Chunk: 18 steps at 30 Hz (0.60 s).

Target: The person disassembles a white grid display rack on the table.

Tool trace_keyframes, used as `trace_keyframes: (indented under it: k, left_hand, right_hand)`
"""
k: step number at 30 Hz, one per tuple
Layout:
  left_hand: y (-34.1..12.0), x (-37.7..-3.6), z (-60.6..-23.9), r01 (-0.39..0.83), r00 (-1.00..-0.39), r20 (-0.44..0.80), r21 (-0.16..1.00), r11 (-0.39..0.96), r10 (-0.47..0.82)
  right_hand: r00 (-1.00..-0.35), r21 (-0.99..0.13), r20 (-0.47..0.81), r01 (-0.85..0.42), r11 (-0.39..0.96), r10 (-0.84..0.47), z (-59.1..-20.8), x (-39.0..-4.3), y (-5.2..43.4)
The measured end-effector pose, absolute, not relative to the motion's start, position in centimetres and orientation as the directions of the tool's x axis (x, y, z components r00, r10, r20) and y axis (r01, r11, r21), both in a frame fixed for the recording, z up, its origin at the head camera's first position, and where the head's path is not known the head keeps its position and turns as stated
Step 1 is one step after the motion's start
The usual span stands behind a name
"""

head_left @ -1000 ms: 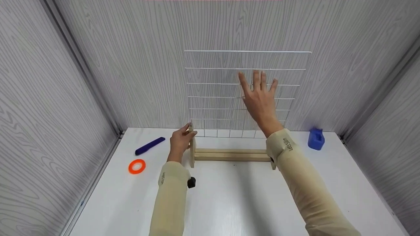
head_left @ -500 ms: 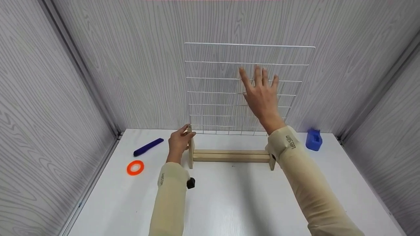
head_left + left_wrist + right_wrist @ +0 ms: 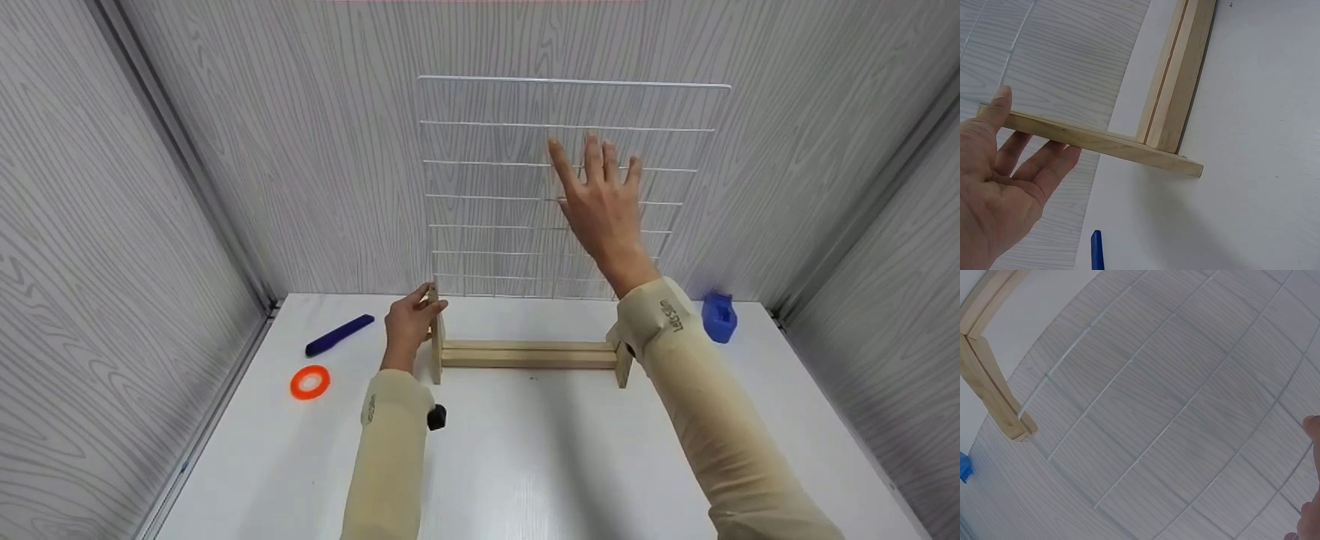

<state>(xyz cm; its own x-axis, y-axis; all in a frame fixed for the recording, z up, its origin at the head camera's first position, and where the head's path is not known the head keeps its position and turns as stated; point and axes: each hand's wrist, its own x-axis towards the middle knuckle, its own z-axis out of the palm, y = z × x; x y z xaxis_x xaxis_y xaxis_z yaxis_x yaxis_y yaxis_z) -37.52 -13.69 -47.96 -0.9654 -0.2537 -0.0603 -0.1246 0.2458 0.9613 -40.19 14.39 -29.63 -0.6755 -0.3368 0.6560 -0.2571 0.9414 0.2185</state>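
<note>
Above the wooden stand (image 3: 529, 354) on the bench (image 3: 525, 450), a white wire grid (image 3: 487, 180) stands upright, the right hand (image 3: 604, 214) flat against it with fingers straight and spread. At the stand's left upright, the left hand (image 3: 409, 324) pinches the wood between thumb and fingers.

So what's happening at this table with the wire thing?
A person's right hand, fingers straight, lies flat against a white wire grid panel held upright above a wooden stand. The left hand grips the stand's left end piece. An orange tape roll, a dark blue pen-like tool and a blue object lie on the white table.
</note>
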Motion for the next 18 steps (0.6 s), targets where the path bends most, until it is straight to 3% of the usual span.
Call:
trace_keyframes:
  k: [18]
  left_hand:
    - [-13.9,-37.5,-48.2,-0.115,-0.966,-0.050,0.961,0.251,-0.254]
  right_hand:
    - [-0.676,0.197,0.665,-0.254,0.947,-0.319,-27.5,-39.8,14.6]
